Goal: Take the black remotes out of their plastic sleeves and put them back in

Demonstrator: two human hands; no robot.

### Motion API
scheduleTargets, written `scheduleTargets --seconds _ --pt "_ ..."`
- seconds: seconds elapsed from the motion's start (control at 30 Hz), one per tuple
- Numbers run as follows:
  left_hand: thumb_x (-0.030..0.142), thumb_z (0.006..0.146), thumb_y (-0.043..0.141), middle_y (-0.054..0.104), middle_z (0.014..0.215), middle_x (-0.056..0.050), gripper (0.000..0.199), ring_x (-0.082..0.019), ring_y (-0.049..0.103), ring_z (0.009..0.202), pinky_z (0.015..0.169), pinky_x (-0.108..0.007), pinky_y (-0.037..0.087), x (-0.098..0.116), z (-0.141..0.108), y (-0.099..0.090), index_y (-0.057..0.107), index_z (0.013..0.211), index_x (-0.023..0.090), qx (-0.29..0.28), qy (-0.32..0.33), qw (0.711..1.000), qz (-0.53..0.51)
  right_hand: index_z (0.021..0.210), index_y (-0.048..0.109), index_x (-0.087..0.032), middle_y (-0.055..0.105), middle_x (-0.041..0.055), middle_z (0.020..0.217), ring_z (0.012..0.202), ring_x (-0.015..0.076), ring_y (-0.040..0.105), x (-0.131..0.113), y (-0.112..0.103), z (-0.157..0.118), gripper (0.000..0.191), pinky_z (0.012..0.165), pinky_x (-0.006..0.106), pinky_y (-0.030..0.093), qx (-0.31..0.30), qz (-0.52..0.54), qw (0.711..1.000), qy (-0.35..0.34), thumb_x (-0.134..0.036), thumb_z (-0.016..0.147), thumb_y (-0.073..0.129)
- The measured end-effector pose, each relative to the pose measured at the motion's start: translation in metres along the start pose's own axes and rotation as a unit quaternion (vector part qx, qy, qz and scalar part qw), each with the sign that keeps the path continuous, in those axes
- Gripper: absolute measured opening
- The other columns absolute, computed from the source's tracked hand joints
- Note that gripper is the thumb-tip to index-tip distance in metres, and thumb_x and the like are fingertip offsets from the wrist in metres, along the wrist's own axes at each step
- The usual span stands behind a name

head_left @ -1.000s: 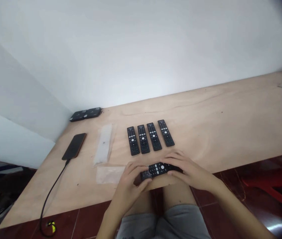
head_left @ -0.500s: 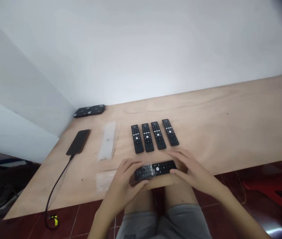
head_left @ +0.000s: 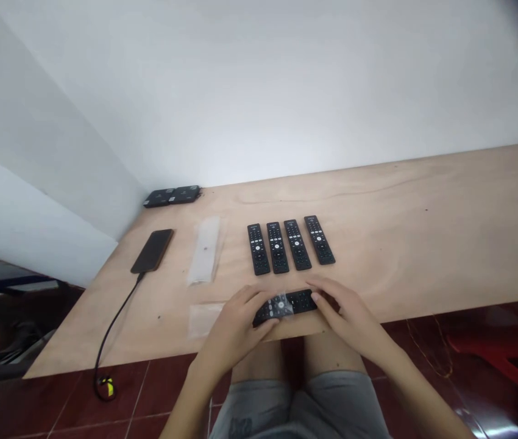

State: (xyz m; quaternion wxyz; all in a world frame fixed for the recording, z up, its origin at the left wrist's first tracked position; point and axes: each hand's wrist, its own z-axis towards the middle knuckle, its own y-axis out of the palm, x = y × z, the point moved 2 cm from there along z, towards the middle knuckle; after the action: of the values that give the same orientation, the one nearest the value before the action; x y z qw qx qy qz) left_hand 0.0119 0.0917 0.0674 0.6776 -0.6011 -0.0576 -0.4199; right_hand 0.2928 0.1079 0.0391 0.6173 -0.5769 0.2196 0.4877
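1. held remote [head_left: 303,301]: it lay sideways just over the near edge of the wooden table [head_left: 400,244], its end at 9 o'clock and its middle under clear film [head_left: 283,303].
2. left hand [head_left: 239,320]: at the remote's 9 o'clock end, it grasped the remote, thumb on the near side and fingers on the far side.
3. right hand [head_left: 344,310]: at the 3 o'clock end, its thumb touched the remote and its fingers curved loosely; whether they pinched it, i could not tell.
4. flat plastic piece [head_left: 204,319]: it lay at 9 o'clock from the held remote, partly behind the left hand.
5. four black remotes [head_left: 278,247]: they lay in a row at 12 o'clock, buttons up.
6. long plastic sleeve [head_left: 205,251]: it lay at 10 o'clock.
7. phone [head_left: 152,251]: it lay beyond the sleeve toward 9 o'clock, plugged into a black cable [head_left: 111,326].
8. two black boxes [head_left: 172,196]: they sat side by side between 10 and 11 o'clock, near the white wall [head_left: 286,91].
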Motion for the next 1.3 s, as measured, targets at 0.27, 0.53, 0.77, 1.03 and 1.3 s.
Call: scheduleTargets --seconds 0.27,0.53,0.77,1.03,1.3 --pt "0.008 0.094 0.077 0.074 0.138 -0.01 0.051 -0.031 0.071 0.13 0.111 -0.049 0.061 0.02 0.023 0.02 0.068 0.14 0.028 -0.012 0.046 0.999 0.001 0.151 0.068 -0.028 0.077 0.0115 0.145 0.133 0.0319 0.074 -0.015 0.032 0.007 0.04 0.12 0.057 0.059 -0.034 0.082 0.996 0.013 -0.035 0.113 0.06" --pt "0.012 0.09 0.085 0.072 0.142 -0.009 0.06 -0.033 0.069 0.131 0.112 -0.05 0.059 0.027 0.02 0.02 0.065 0.145 0.029 -0.031 0.045 0.998 0.029 0.126 0.071 -0.026 0.075 0.007 0.104 0.093 0.0273 0.071 -0.014 0.024 0.008 0.021 0.087 0.044 0.062 -0.004 0.031 1.0 -0.001 -0.032 0.11 0.059" --pt "0.021 0.099 0.081 0.074 0.133 -0.01 0.039 -0.032 0.072 0.119 0.1 -0.049 0.062 0.014 0.005 0.014 0.069 0.137 0.027 -0.033 0.025 0.997 0.07 0.11 0.071 -0.026 0.072 0.0099 0.11 0.104 0.0324 0.066 0.004 0.001 0.001 0.015 0.094 0.051 0.055 -0.008 -0.132 0.989 -0.061 -0.027 0.112 0.056" --pt "0.016 0.105 0.072 0.069 0.138 -0.014 0.031 -0.034 0.059 0.13 0.107 -0.052 0.06 0.003 -0.014 0.009 0.073 0.135 0.024 0.033 0.071 0.988 0.13 0.109 0.065 -0.025 0.07 0.0086 0.114 0.11 0.031 0.061 -0.013 0.006 -0.007 0.007 0.097 0.05 0.052 -0.1 -0.197 0.967 -0.127 -0.023 0.113 0.06" --pt "0.017 0.104 0.067 0.067 0.134 -0.015 0.038 -0.033 0.064 0.126 0.103 -0.05 0.064 0.014 -0.036 -0.001 0.071 0.142 0.022 0.065 0.01 0.987 0.145 0.11 0.069 -0.021 0.069 0.0082 0.105 0.1 0.0287 0.058 -0.027 0.038 -0.018 0.009 0.092 0.047 0.049 -0.09 -0.246 0.939 -0.222 -0.023 0.113 0.061"
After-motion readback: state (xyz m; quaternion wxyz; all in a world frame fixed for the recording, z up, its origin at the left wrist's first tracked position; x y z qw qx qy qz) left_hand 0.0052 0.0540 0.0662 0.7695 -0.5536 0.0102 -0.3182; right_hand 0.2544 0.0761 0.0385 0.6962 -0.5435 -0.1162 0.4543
